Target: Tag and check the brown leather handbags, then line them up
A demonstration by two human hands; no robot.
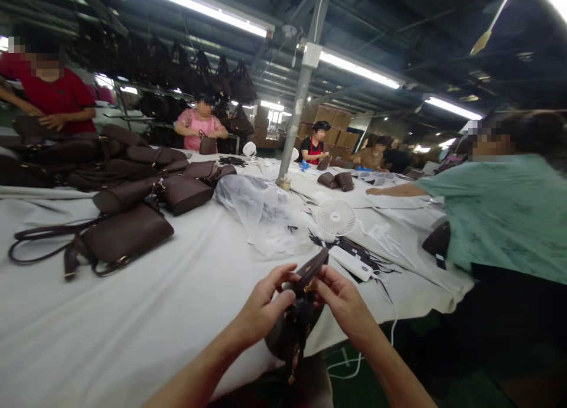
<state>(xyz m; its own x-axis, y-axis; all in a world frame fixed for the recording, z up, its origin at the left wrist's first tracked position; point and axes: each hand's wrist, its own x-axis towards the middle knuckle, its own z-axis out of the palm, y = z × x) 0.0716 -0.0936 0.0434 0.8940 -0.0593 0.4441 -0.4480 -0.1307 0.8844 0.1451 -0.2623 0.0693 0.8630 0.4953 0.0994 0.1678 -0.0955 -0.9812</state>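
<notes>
A dark brown handbag (283, 336) with gold-coloured metal fittings is held between my two hands at the near edge of the table. My left hand (266, 304) grips the bag's upper left side, thumb and fingers bent around it. On the other side my right hand (341, 296) pinches the bag near a small gold fitting (308, 288). A strap end with metal hardware hangs below the bag. My fingers partly hide the bag's top edge.
Brown bags (128, 234) are piled on the white-covered table (177, 331) at left. Clear plastic (257, 207), a white fan (335, 218) and a white power bank-like box (351, 263) lie ahead. A metal post (295, 118) rises mid-table. A person in green (509, 213) reaches in at right; several others work further back.
</notes>
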